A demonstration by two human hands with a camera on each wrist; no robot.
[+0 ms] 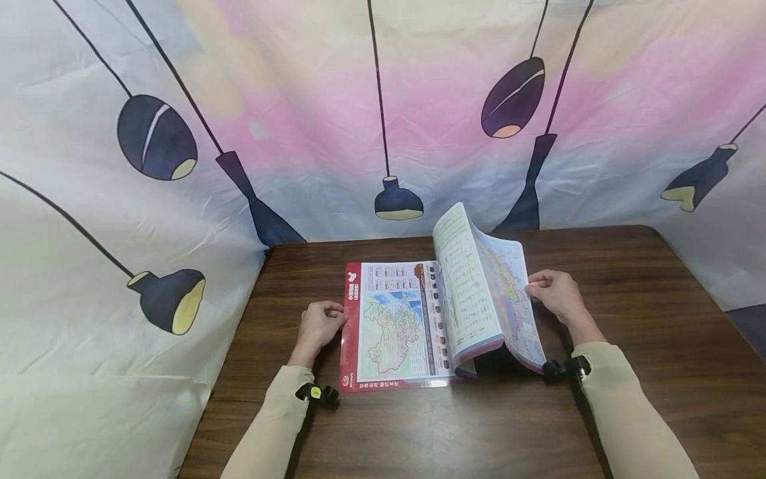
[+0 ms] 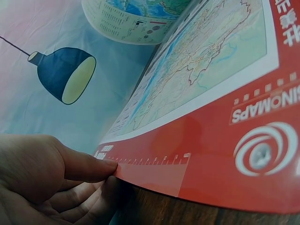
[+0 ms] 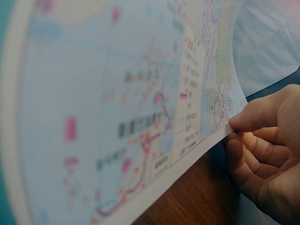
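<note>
1. Large glossy atlas with a red-bordered cover page (image 1: 391, 326), lying open on the dark brown wooden table (image 1: 658, 319) at the centre of the head view. Its left page lies flat, showing a printed map inside a red frame; the wrist view shows a white "SINOMAPS" logo in the lower right of that frame.
2. Left hand (image 1: 320, 324), just left of centre in the head view. Thumb and curled fingers (image 2: 89, 166) pinch the red left edge of the flat page, thumb on top and fingers beneath; the grip is narrow and closed on the page edge.
3. Right hand (image 1: 553, 294), right of centre in the head view. Thumb and curled fingers (image 3: 255, 117) pinch the outer edge of a curved sheaf of map pages (image 1: 479, 293), which arches up from the spine and bows over toward the right. The grip is narrow, with the thumb tip on the upper side of the paper edge.
4. Beige long sleeves (image 1: 622, 406) cover both forearms, entering from the bottom of the head view; a small black wrist-mounted camera (image 1: 317, 394) sits at each cuff.
5. Pale fabric backdrop printed with dark pendant lamps (image 1: 383, 100), filling the upper half of the head view and draping down the left side beside the table.
</note>
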